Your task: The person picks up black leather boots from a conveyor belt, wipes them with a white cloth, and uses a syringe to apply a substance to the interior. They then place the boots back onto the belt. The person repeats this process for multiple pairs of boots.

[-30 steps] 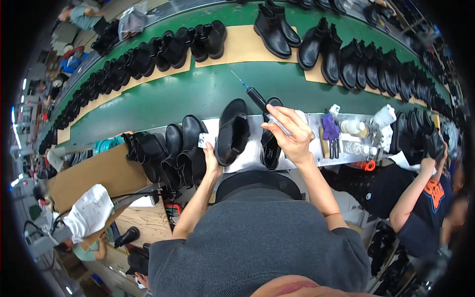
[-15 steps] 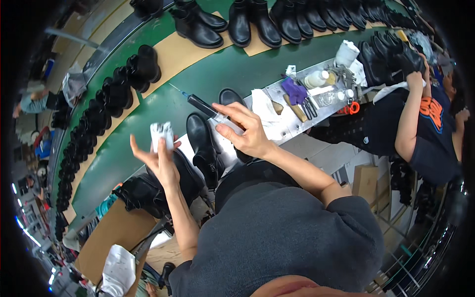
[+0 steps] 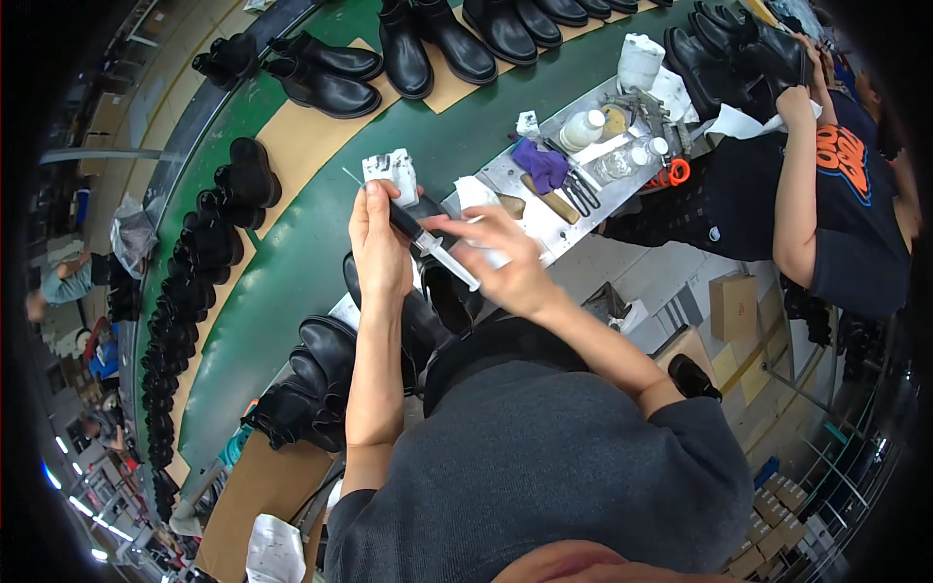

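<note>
My left hand (image 3: 381, 243) is closed round a slim syringe (image 3: 444, 260) filled with black liquid, its thin needle tip pointing up and left. A white, black-stained cloth (image 3: 392, 170) is at the fingertips of the same hand. Just right of the plunger is my right hand (image 3: 512, 267), its fingers apart and blurred by motion; nothing shows gripped in it. Beneath both hands stand black leather boots (image 3: 452, 296), partly hidden by the hands.
A metal board (image 3: 573, 228) bears a purple cloth (image 3: 540, 165), brushes, a white bottle (image 3: 583, 129) and a clear bottle. Black boots (image 3: 437, 44) line the green table's (image 3: 292, 262) far side. To the right, a co-worker (image 3: 826, 194) handles a black boot.
The syringe has passed from my right hand into my left, which has moved up and right with the cloth. My right hand has loosened. The whole view has shifted somewhat.
</note>
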`<state>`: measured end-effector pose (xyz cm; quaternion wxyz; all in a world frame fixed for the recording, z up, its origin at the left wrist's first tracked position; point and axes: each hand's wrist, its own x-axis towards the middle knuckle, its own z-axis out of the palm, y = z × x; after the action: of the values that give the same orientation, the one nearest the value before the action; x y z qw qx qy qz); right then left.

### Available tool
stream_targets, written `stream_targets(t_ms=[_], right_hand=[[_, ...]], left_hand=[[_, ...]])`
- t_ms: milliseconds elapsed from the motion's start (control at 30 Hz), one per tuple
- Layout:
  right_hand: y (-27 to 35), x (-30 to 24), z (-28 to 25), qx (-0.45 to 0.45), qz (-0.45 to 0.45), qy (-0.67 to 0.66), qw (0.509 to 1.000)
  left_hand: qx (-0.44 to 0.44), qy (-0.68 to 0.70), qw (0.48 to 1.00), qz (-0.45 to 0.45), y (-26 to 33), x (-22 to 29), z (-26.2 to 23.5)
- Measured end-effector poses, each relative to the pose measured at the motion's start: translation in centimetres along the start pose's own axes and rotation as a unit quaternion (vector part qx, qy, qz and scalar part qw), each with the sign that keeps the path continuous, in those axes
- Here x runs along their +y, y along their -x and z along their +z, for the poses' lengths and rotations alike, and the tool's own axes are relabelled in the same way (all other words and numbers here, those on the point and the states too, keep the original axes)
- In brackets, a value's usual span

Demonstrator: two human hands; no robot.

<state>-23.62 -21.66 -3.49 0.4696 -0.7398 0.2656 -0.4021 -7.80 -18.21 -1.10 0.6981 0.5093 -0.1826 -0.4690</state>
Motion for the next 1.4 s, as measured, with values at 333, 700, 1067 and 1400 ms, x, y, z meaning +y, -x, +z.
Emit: stream_targets(t_ms=[333,700,1067,1400], right_hand=[[3.3,22.0,-11.6,-0.092,0.196,0.425,0.879],[2.5,20.1,-12.5,-0.147,0.196,0.538,0.806],[-8.0,1.2,-6.9,-0.213,0.303,-0.238,0.898],[-11.5,-2.3,-3.8,-0.329,0.355,-0.3,0.822]], left_hand=[[-0.04,-0.307,0.95,-0.043,-0.6,2.2,-0.6],[-0.007,-0.393,0.92,0.011,-0.2,3.9,-0.8],[-0.096,-0.488,0.863,0.084,0.6,5.0,0.4],[-0.127,-0.484,0.862,0.079,1.2,5.8,0.5]])
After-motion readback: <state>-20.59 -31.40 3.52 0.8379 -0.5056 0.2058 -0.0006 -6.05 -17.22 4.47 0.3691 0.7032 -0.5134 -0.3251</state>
